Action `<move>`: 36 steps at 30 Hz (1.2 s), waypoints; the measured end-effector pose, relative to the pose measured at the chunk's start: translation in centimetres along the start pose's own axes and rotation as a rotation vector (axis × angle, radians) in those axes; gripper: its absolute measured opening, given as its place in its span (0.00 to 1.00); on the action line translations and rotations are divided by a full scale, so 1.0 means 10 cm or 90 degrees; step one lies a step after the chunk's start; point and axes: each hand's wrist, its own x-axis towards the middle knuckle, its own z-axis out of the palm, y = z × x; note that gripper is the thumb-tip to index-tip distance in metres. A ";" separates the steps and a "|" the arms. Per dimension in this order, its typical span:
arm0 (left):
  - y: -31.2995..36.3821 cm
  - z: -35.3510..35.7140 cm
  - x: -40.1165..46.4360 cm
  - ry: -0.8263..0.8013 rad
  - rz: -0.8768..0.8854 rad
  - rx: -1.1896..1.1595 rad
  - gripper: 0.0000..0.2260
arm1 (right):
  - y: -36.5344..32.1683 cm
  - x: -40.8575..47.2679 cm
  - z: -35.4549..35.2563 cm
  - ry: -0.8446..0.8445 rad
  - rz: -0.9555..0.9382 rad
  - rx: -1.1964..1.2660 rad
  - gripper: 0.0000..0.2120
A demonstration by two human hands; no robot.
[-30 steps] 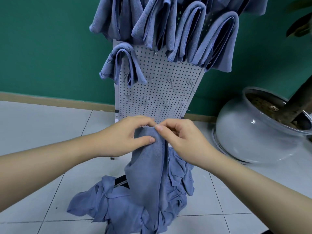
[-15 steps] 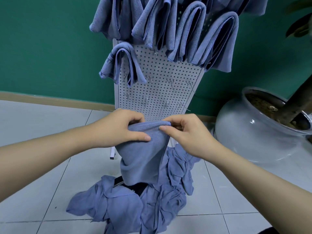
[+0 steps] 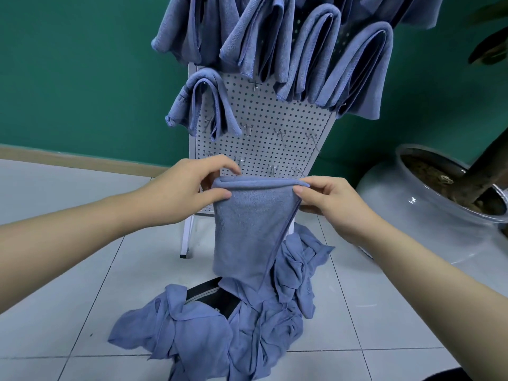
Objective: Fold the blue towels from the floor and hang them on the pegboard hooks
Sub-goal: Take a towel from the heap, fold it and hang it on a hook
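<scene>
Green wall (image 3: 82,78), pale tiled floor (image 3: 68,298) — glazed planter (image 3: 406,215) at right.

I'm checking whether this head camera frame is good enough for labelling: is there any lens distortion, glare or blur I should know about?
Head view: wide-angle distortion splays the white perforated pegboard outward toward the top. Small glare spots sit on the glossy grey ceramic plant pot. Light is soft and even, with only faint shadows on the pale floor tiles. The folded blue towel and both hands look sharp.

head cam | faces forward-down (wide-angle) | near hands | 1 view only
</scene>
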 end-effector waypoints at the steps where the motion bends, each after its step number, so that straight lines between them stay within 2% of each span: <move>1: 0.02 0.00 0.00 0.005 0.023 -0.008 0.13 | 0.00 0.00 0.00 0.005 0.008 0.022 0.08; 4: 0.05 0.01 0.01 0.001 0.071 -0.019 0.15 | -0.01 0.03 0.00 0.005 0.013 0.084 0.10; 11: 0.09 0.03 0.00 0.023 0.097 -0.032 0.05 | -0.05 0.05 -0.01 0.047 -0.003 0.096 0.10; 15: 0.25 0.09 -0.03 -0.017 0.076 -0.092 0.02 | -0.04 0.03 -0.01 0.066 0.017 0.078 0.08; 16: 0.27 0.11 -0.04 -0.036 0.074 -0.083 0.04 | -0.05 0.02 0.00 0.073 0.017 0.087 0.08; 19: 0.27 0.10 -0.03 -0.078 0.050 0.094 0.11 | -0.08 0.01 0.01 0.095 0.004 0.116 0.08; 20: 0.26 0.08 -0.01 -0.068 0.027 0.158 0.13 | -0.09 0.01 0.02 0.102 -0.004 0.110 0.08; 22: 0.21 0.04 0.01 -0.021 -0.024 0.183 0.16 | -0.10 -0.01 0.06 0.119 -0.029 0.083 0.08; 25: 0.20 0.04 0.03 0.063 -0.041 0.100 0.18 | -0.11 -0.04 0.16 0.138 -0.054 0.045 0.09; 27: 0.22 0.06 0.03 0.119 -0.044 0.015 0.16 | -0.13 -0.05 0.21 0.132 -0.056 0.056 0.08; 30: 0.26 0.07 0.01 0.224 -0.029 -0.199 0.11 | -0.16 -0.05 0.25 0.117 -0.038 0.089 0.07; 32: 0.30 0.07 0.00 0.265 -0.033 -0.333 0.15 | -0.18 -0.06 0.27 0.113 -0.028 0.122 0.07; 34: 0.29 0.07 0.02 0.229 -0.076 -0.369 0.20 | -0.20 -0.08 0.29 0.110 -0.023 0.150 0.07; 36: 0.25 0.09 0.02 0.131 -0.158 -0.358 0.18 | -0.22 -0.12 0.33 0.102 -0.010 0.167 0.07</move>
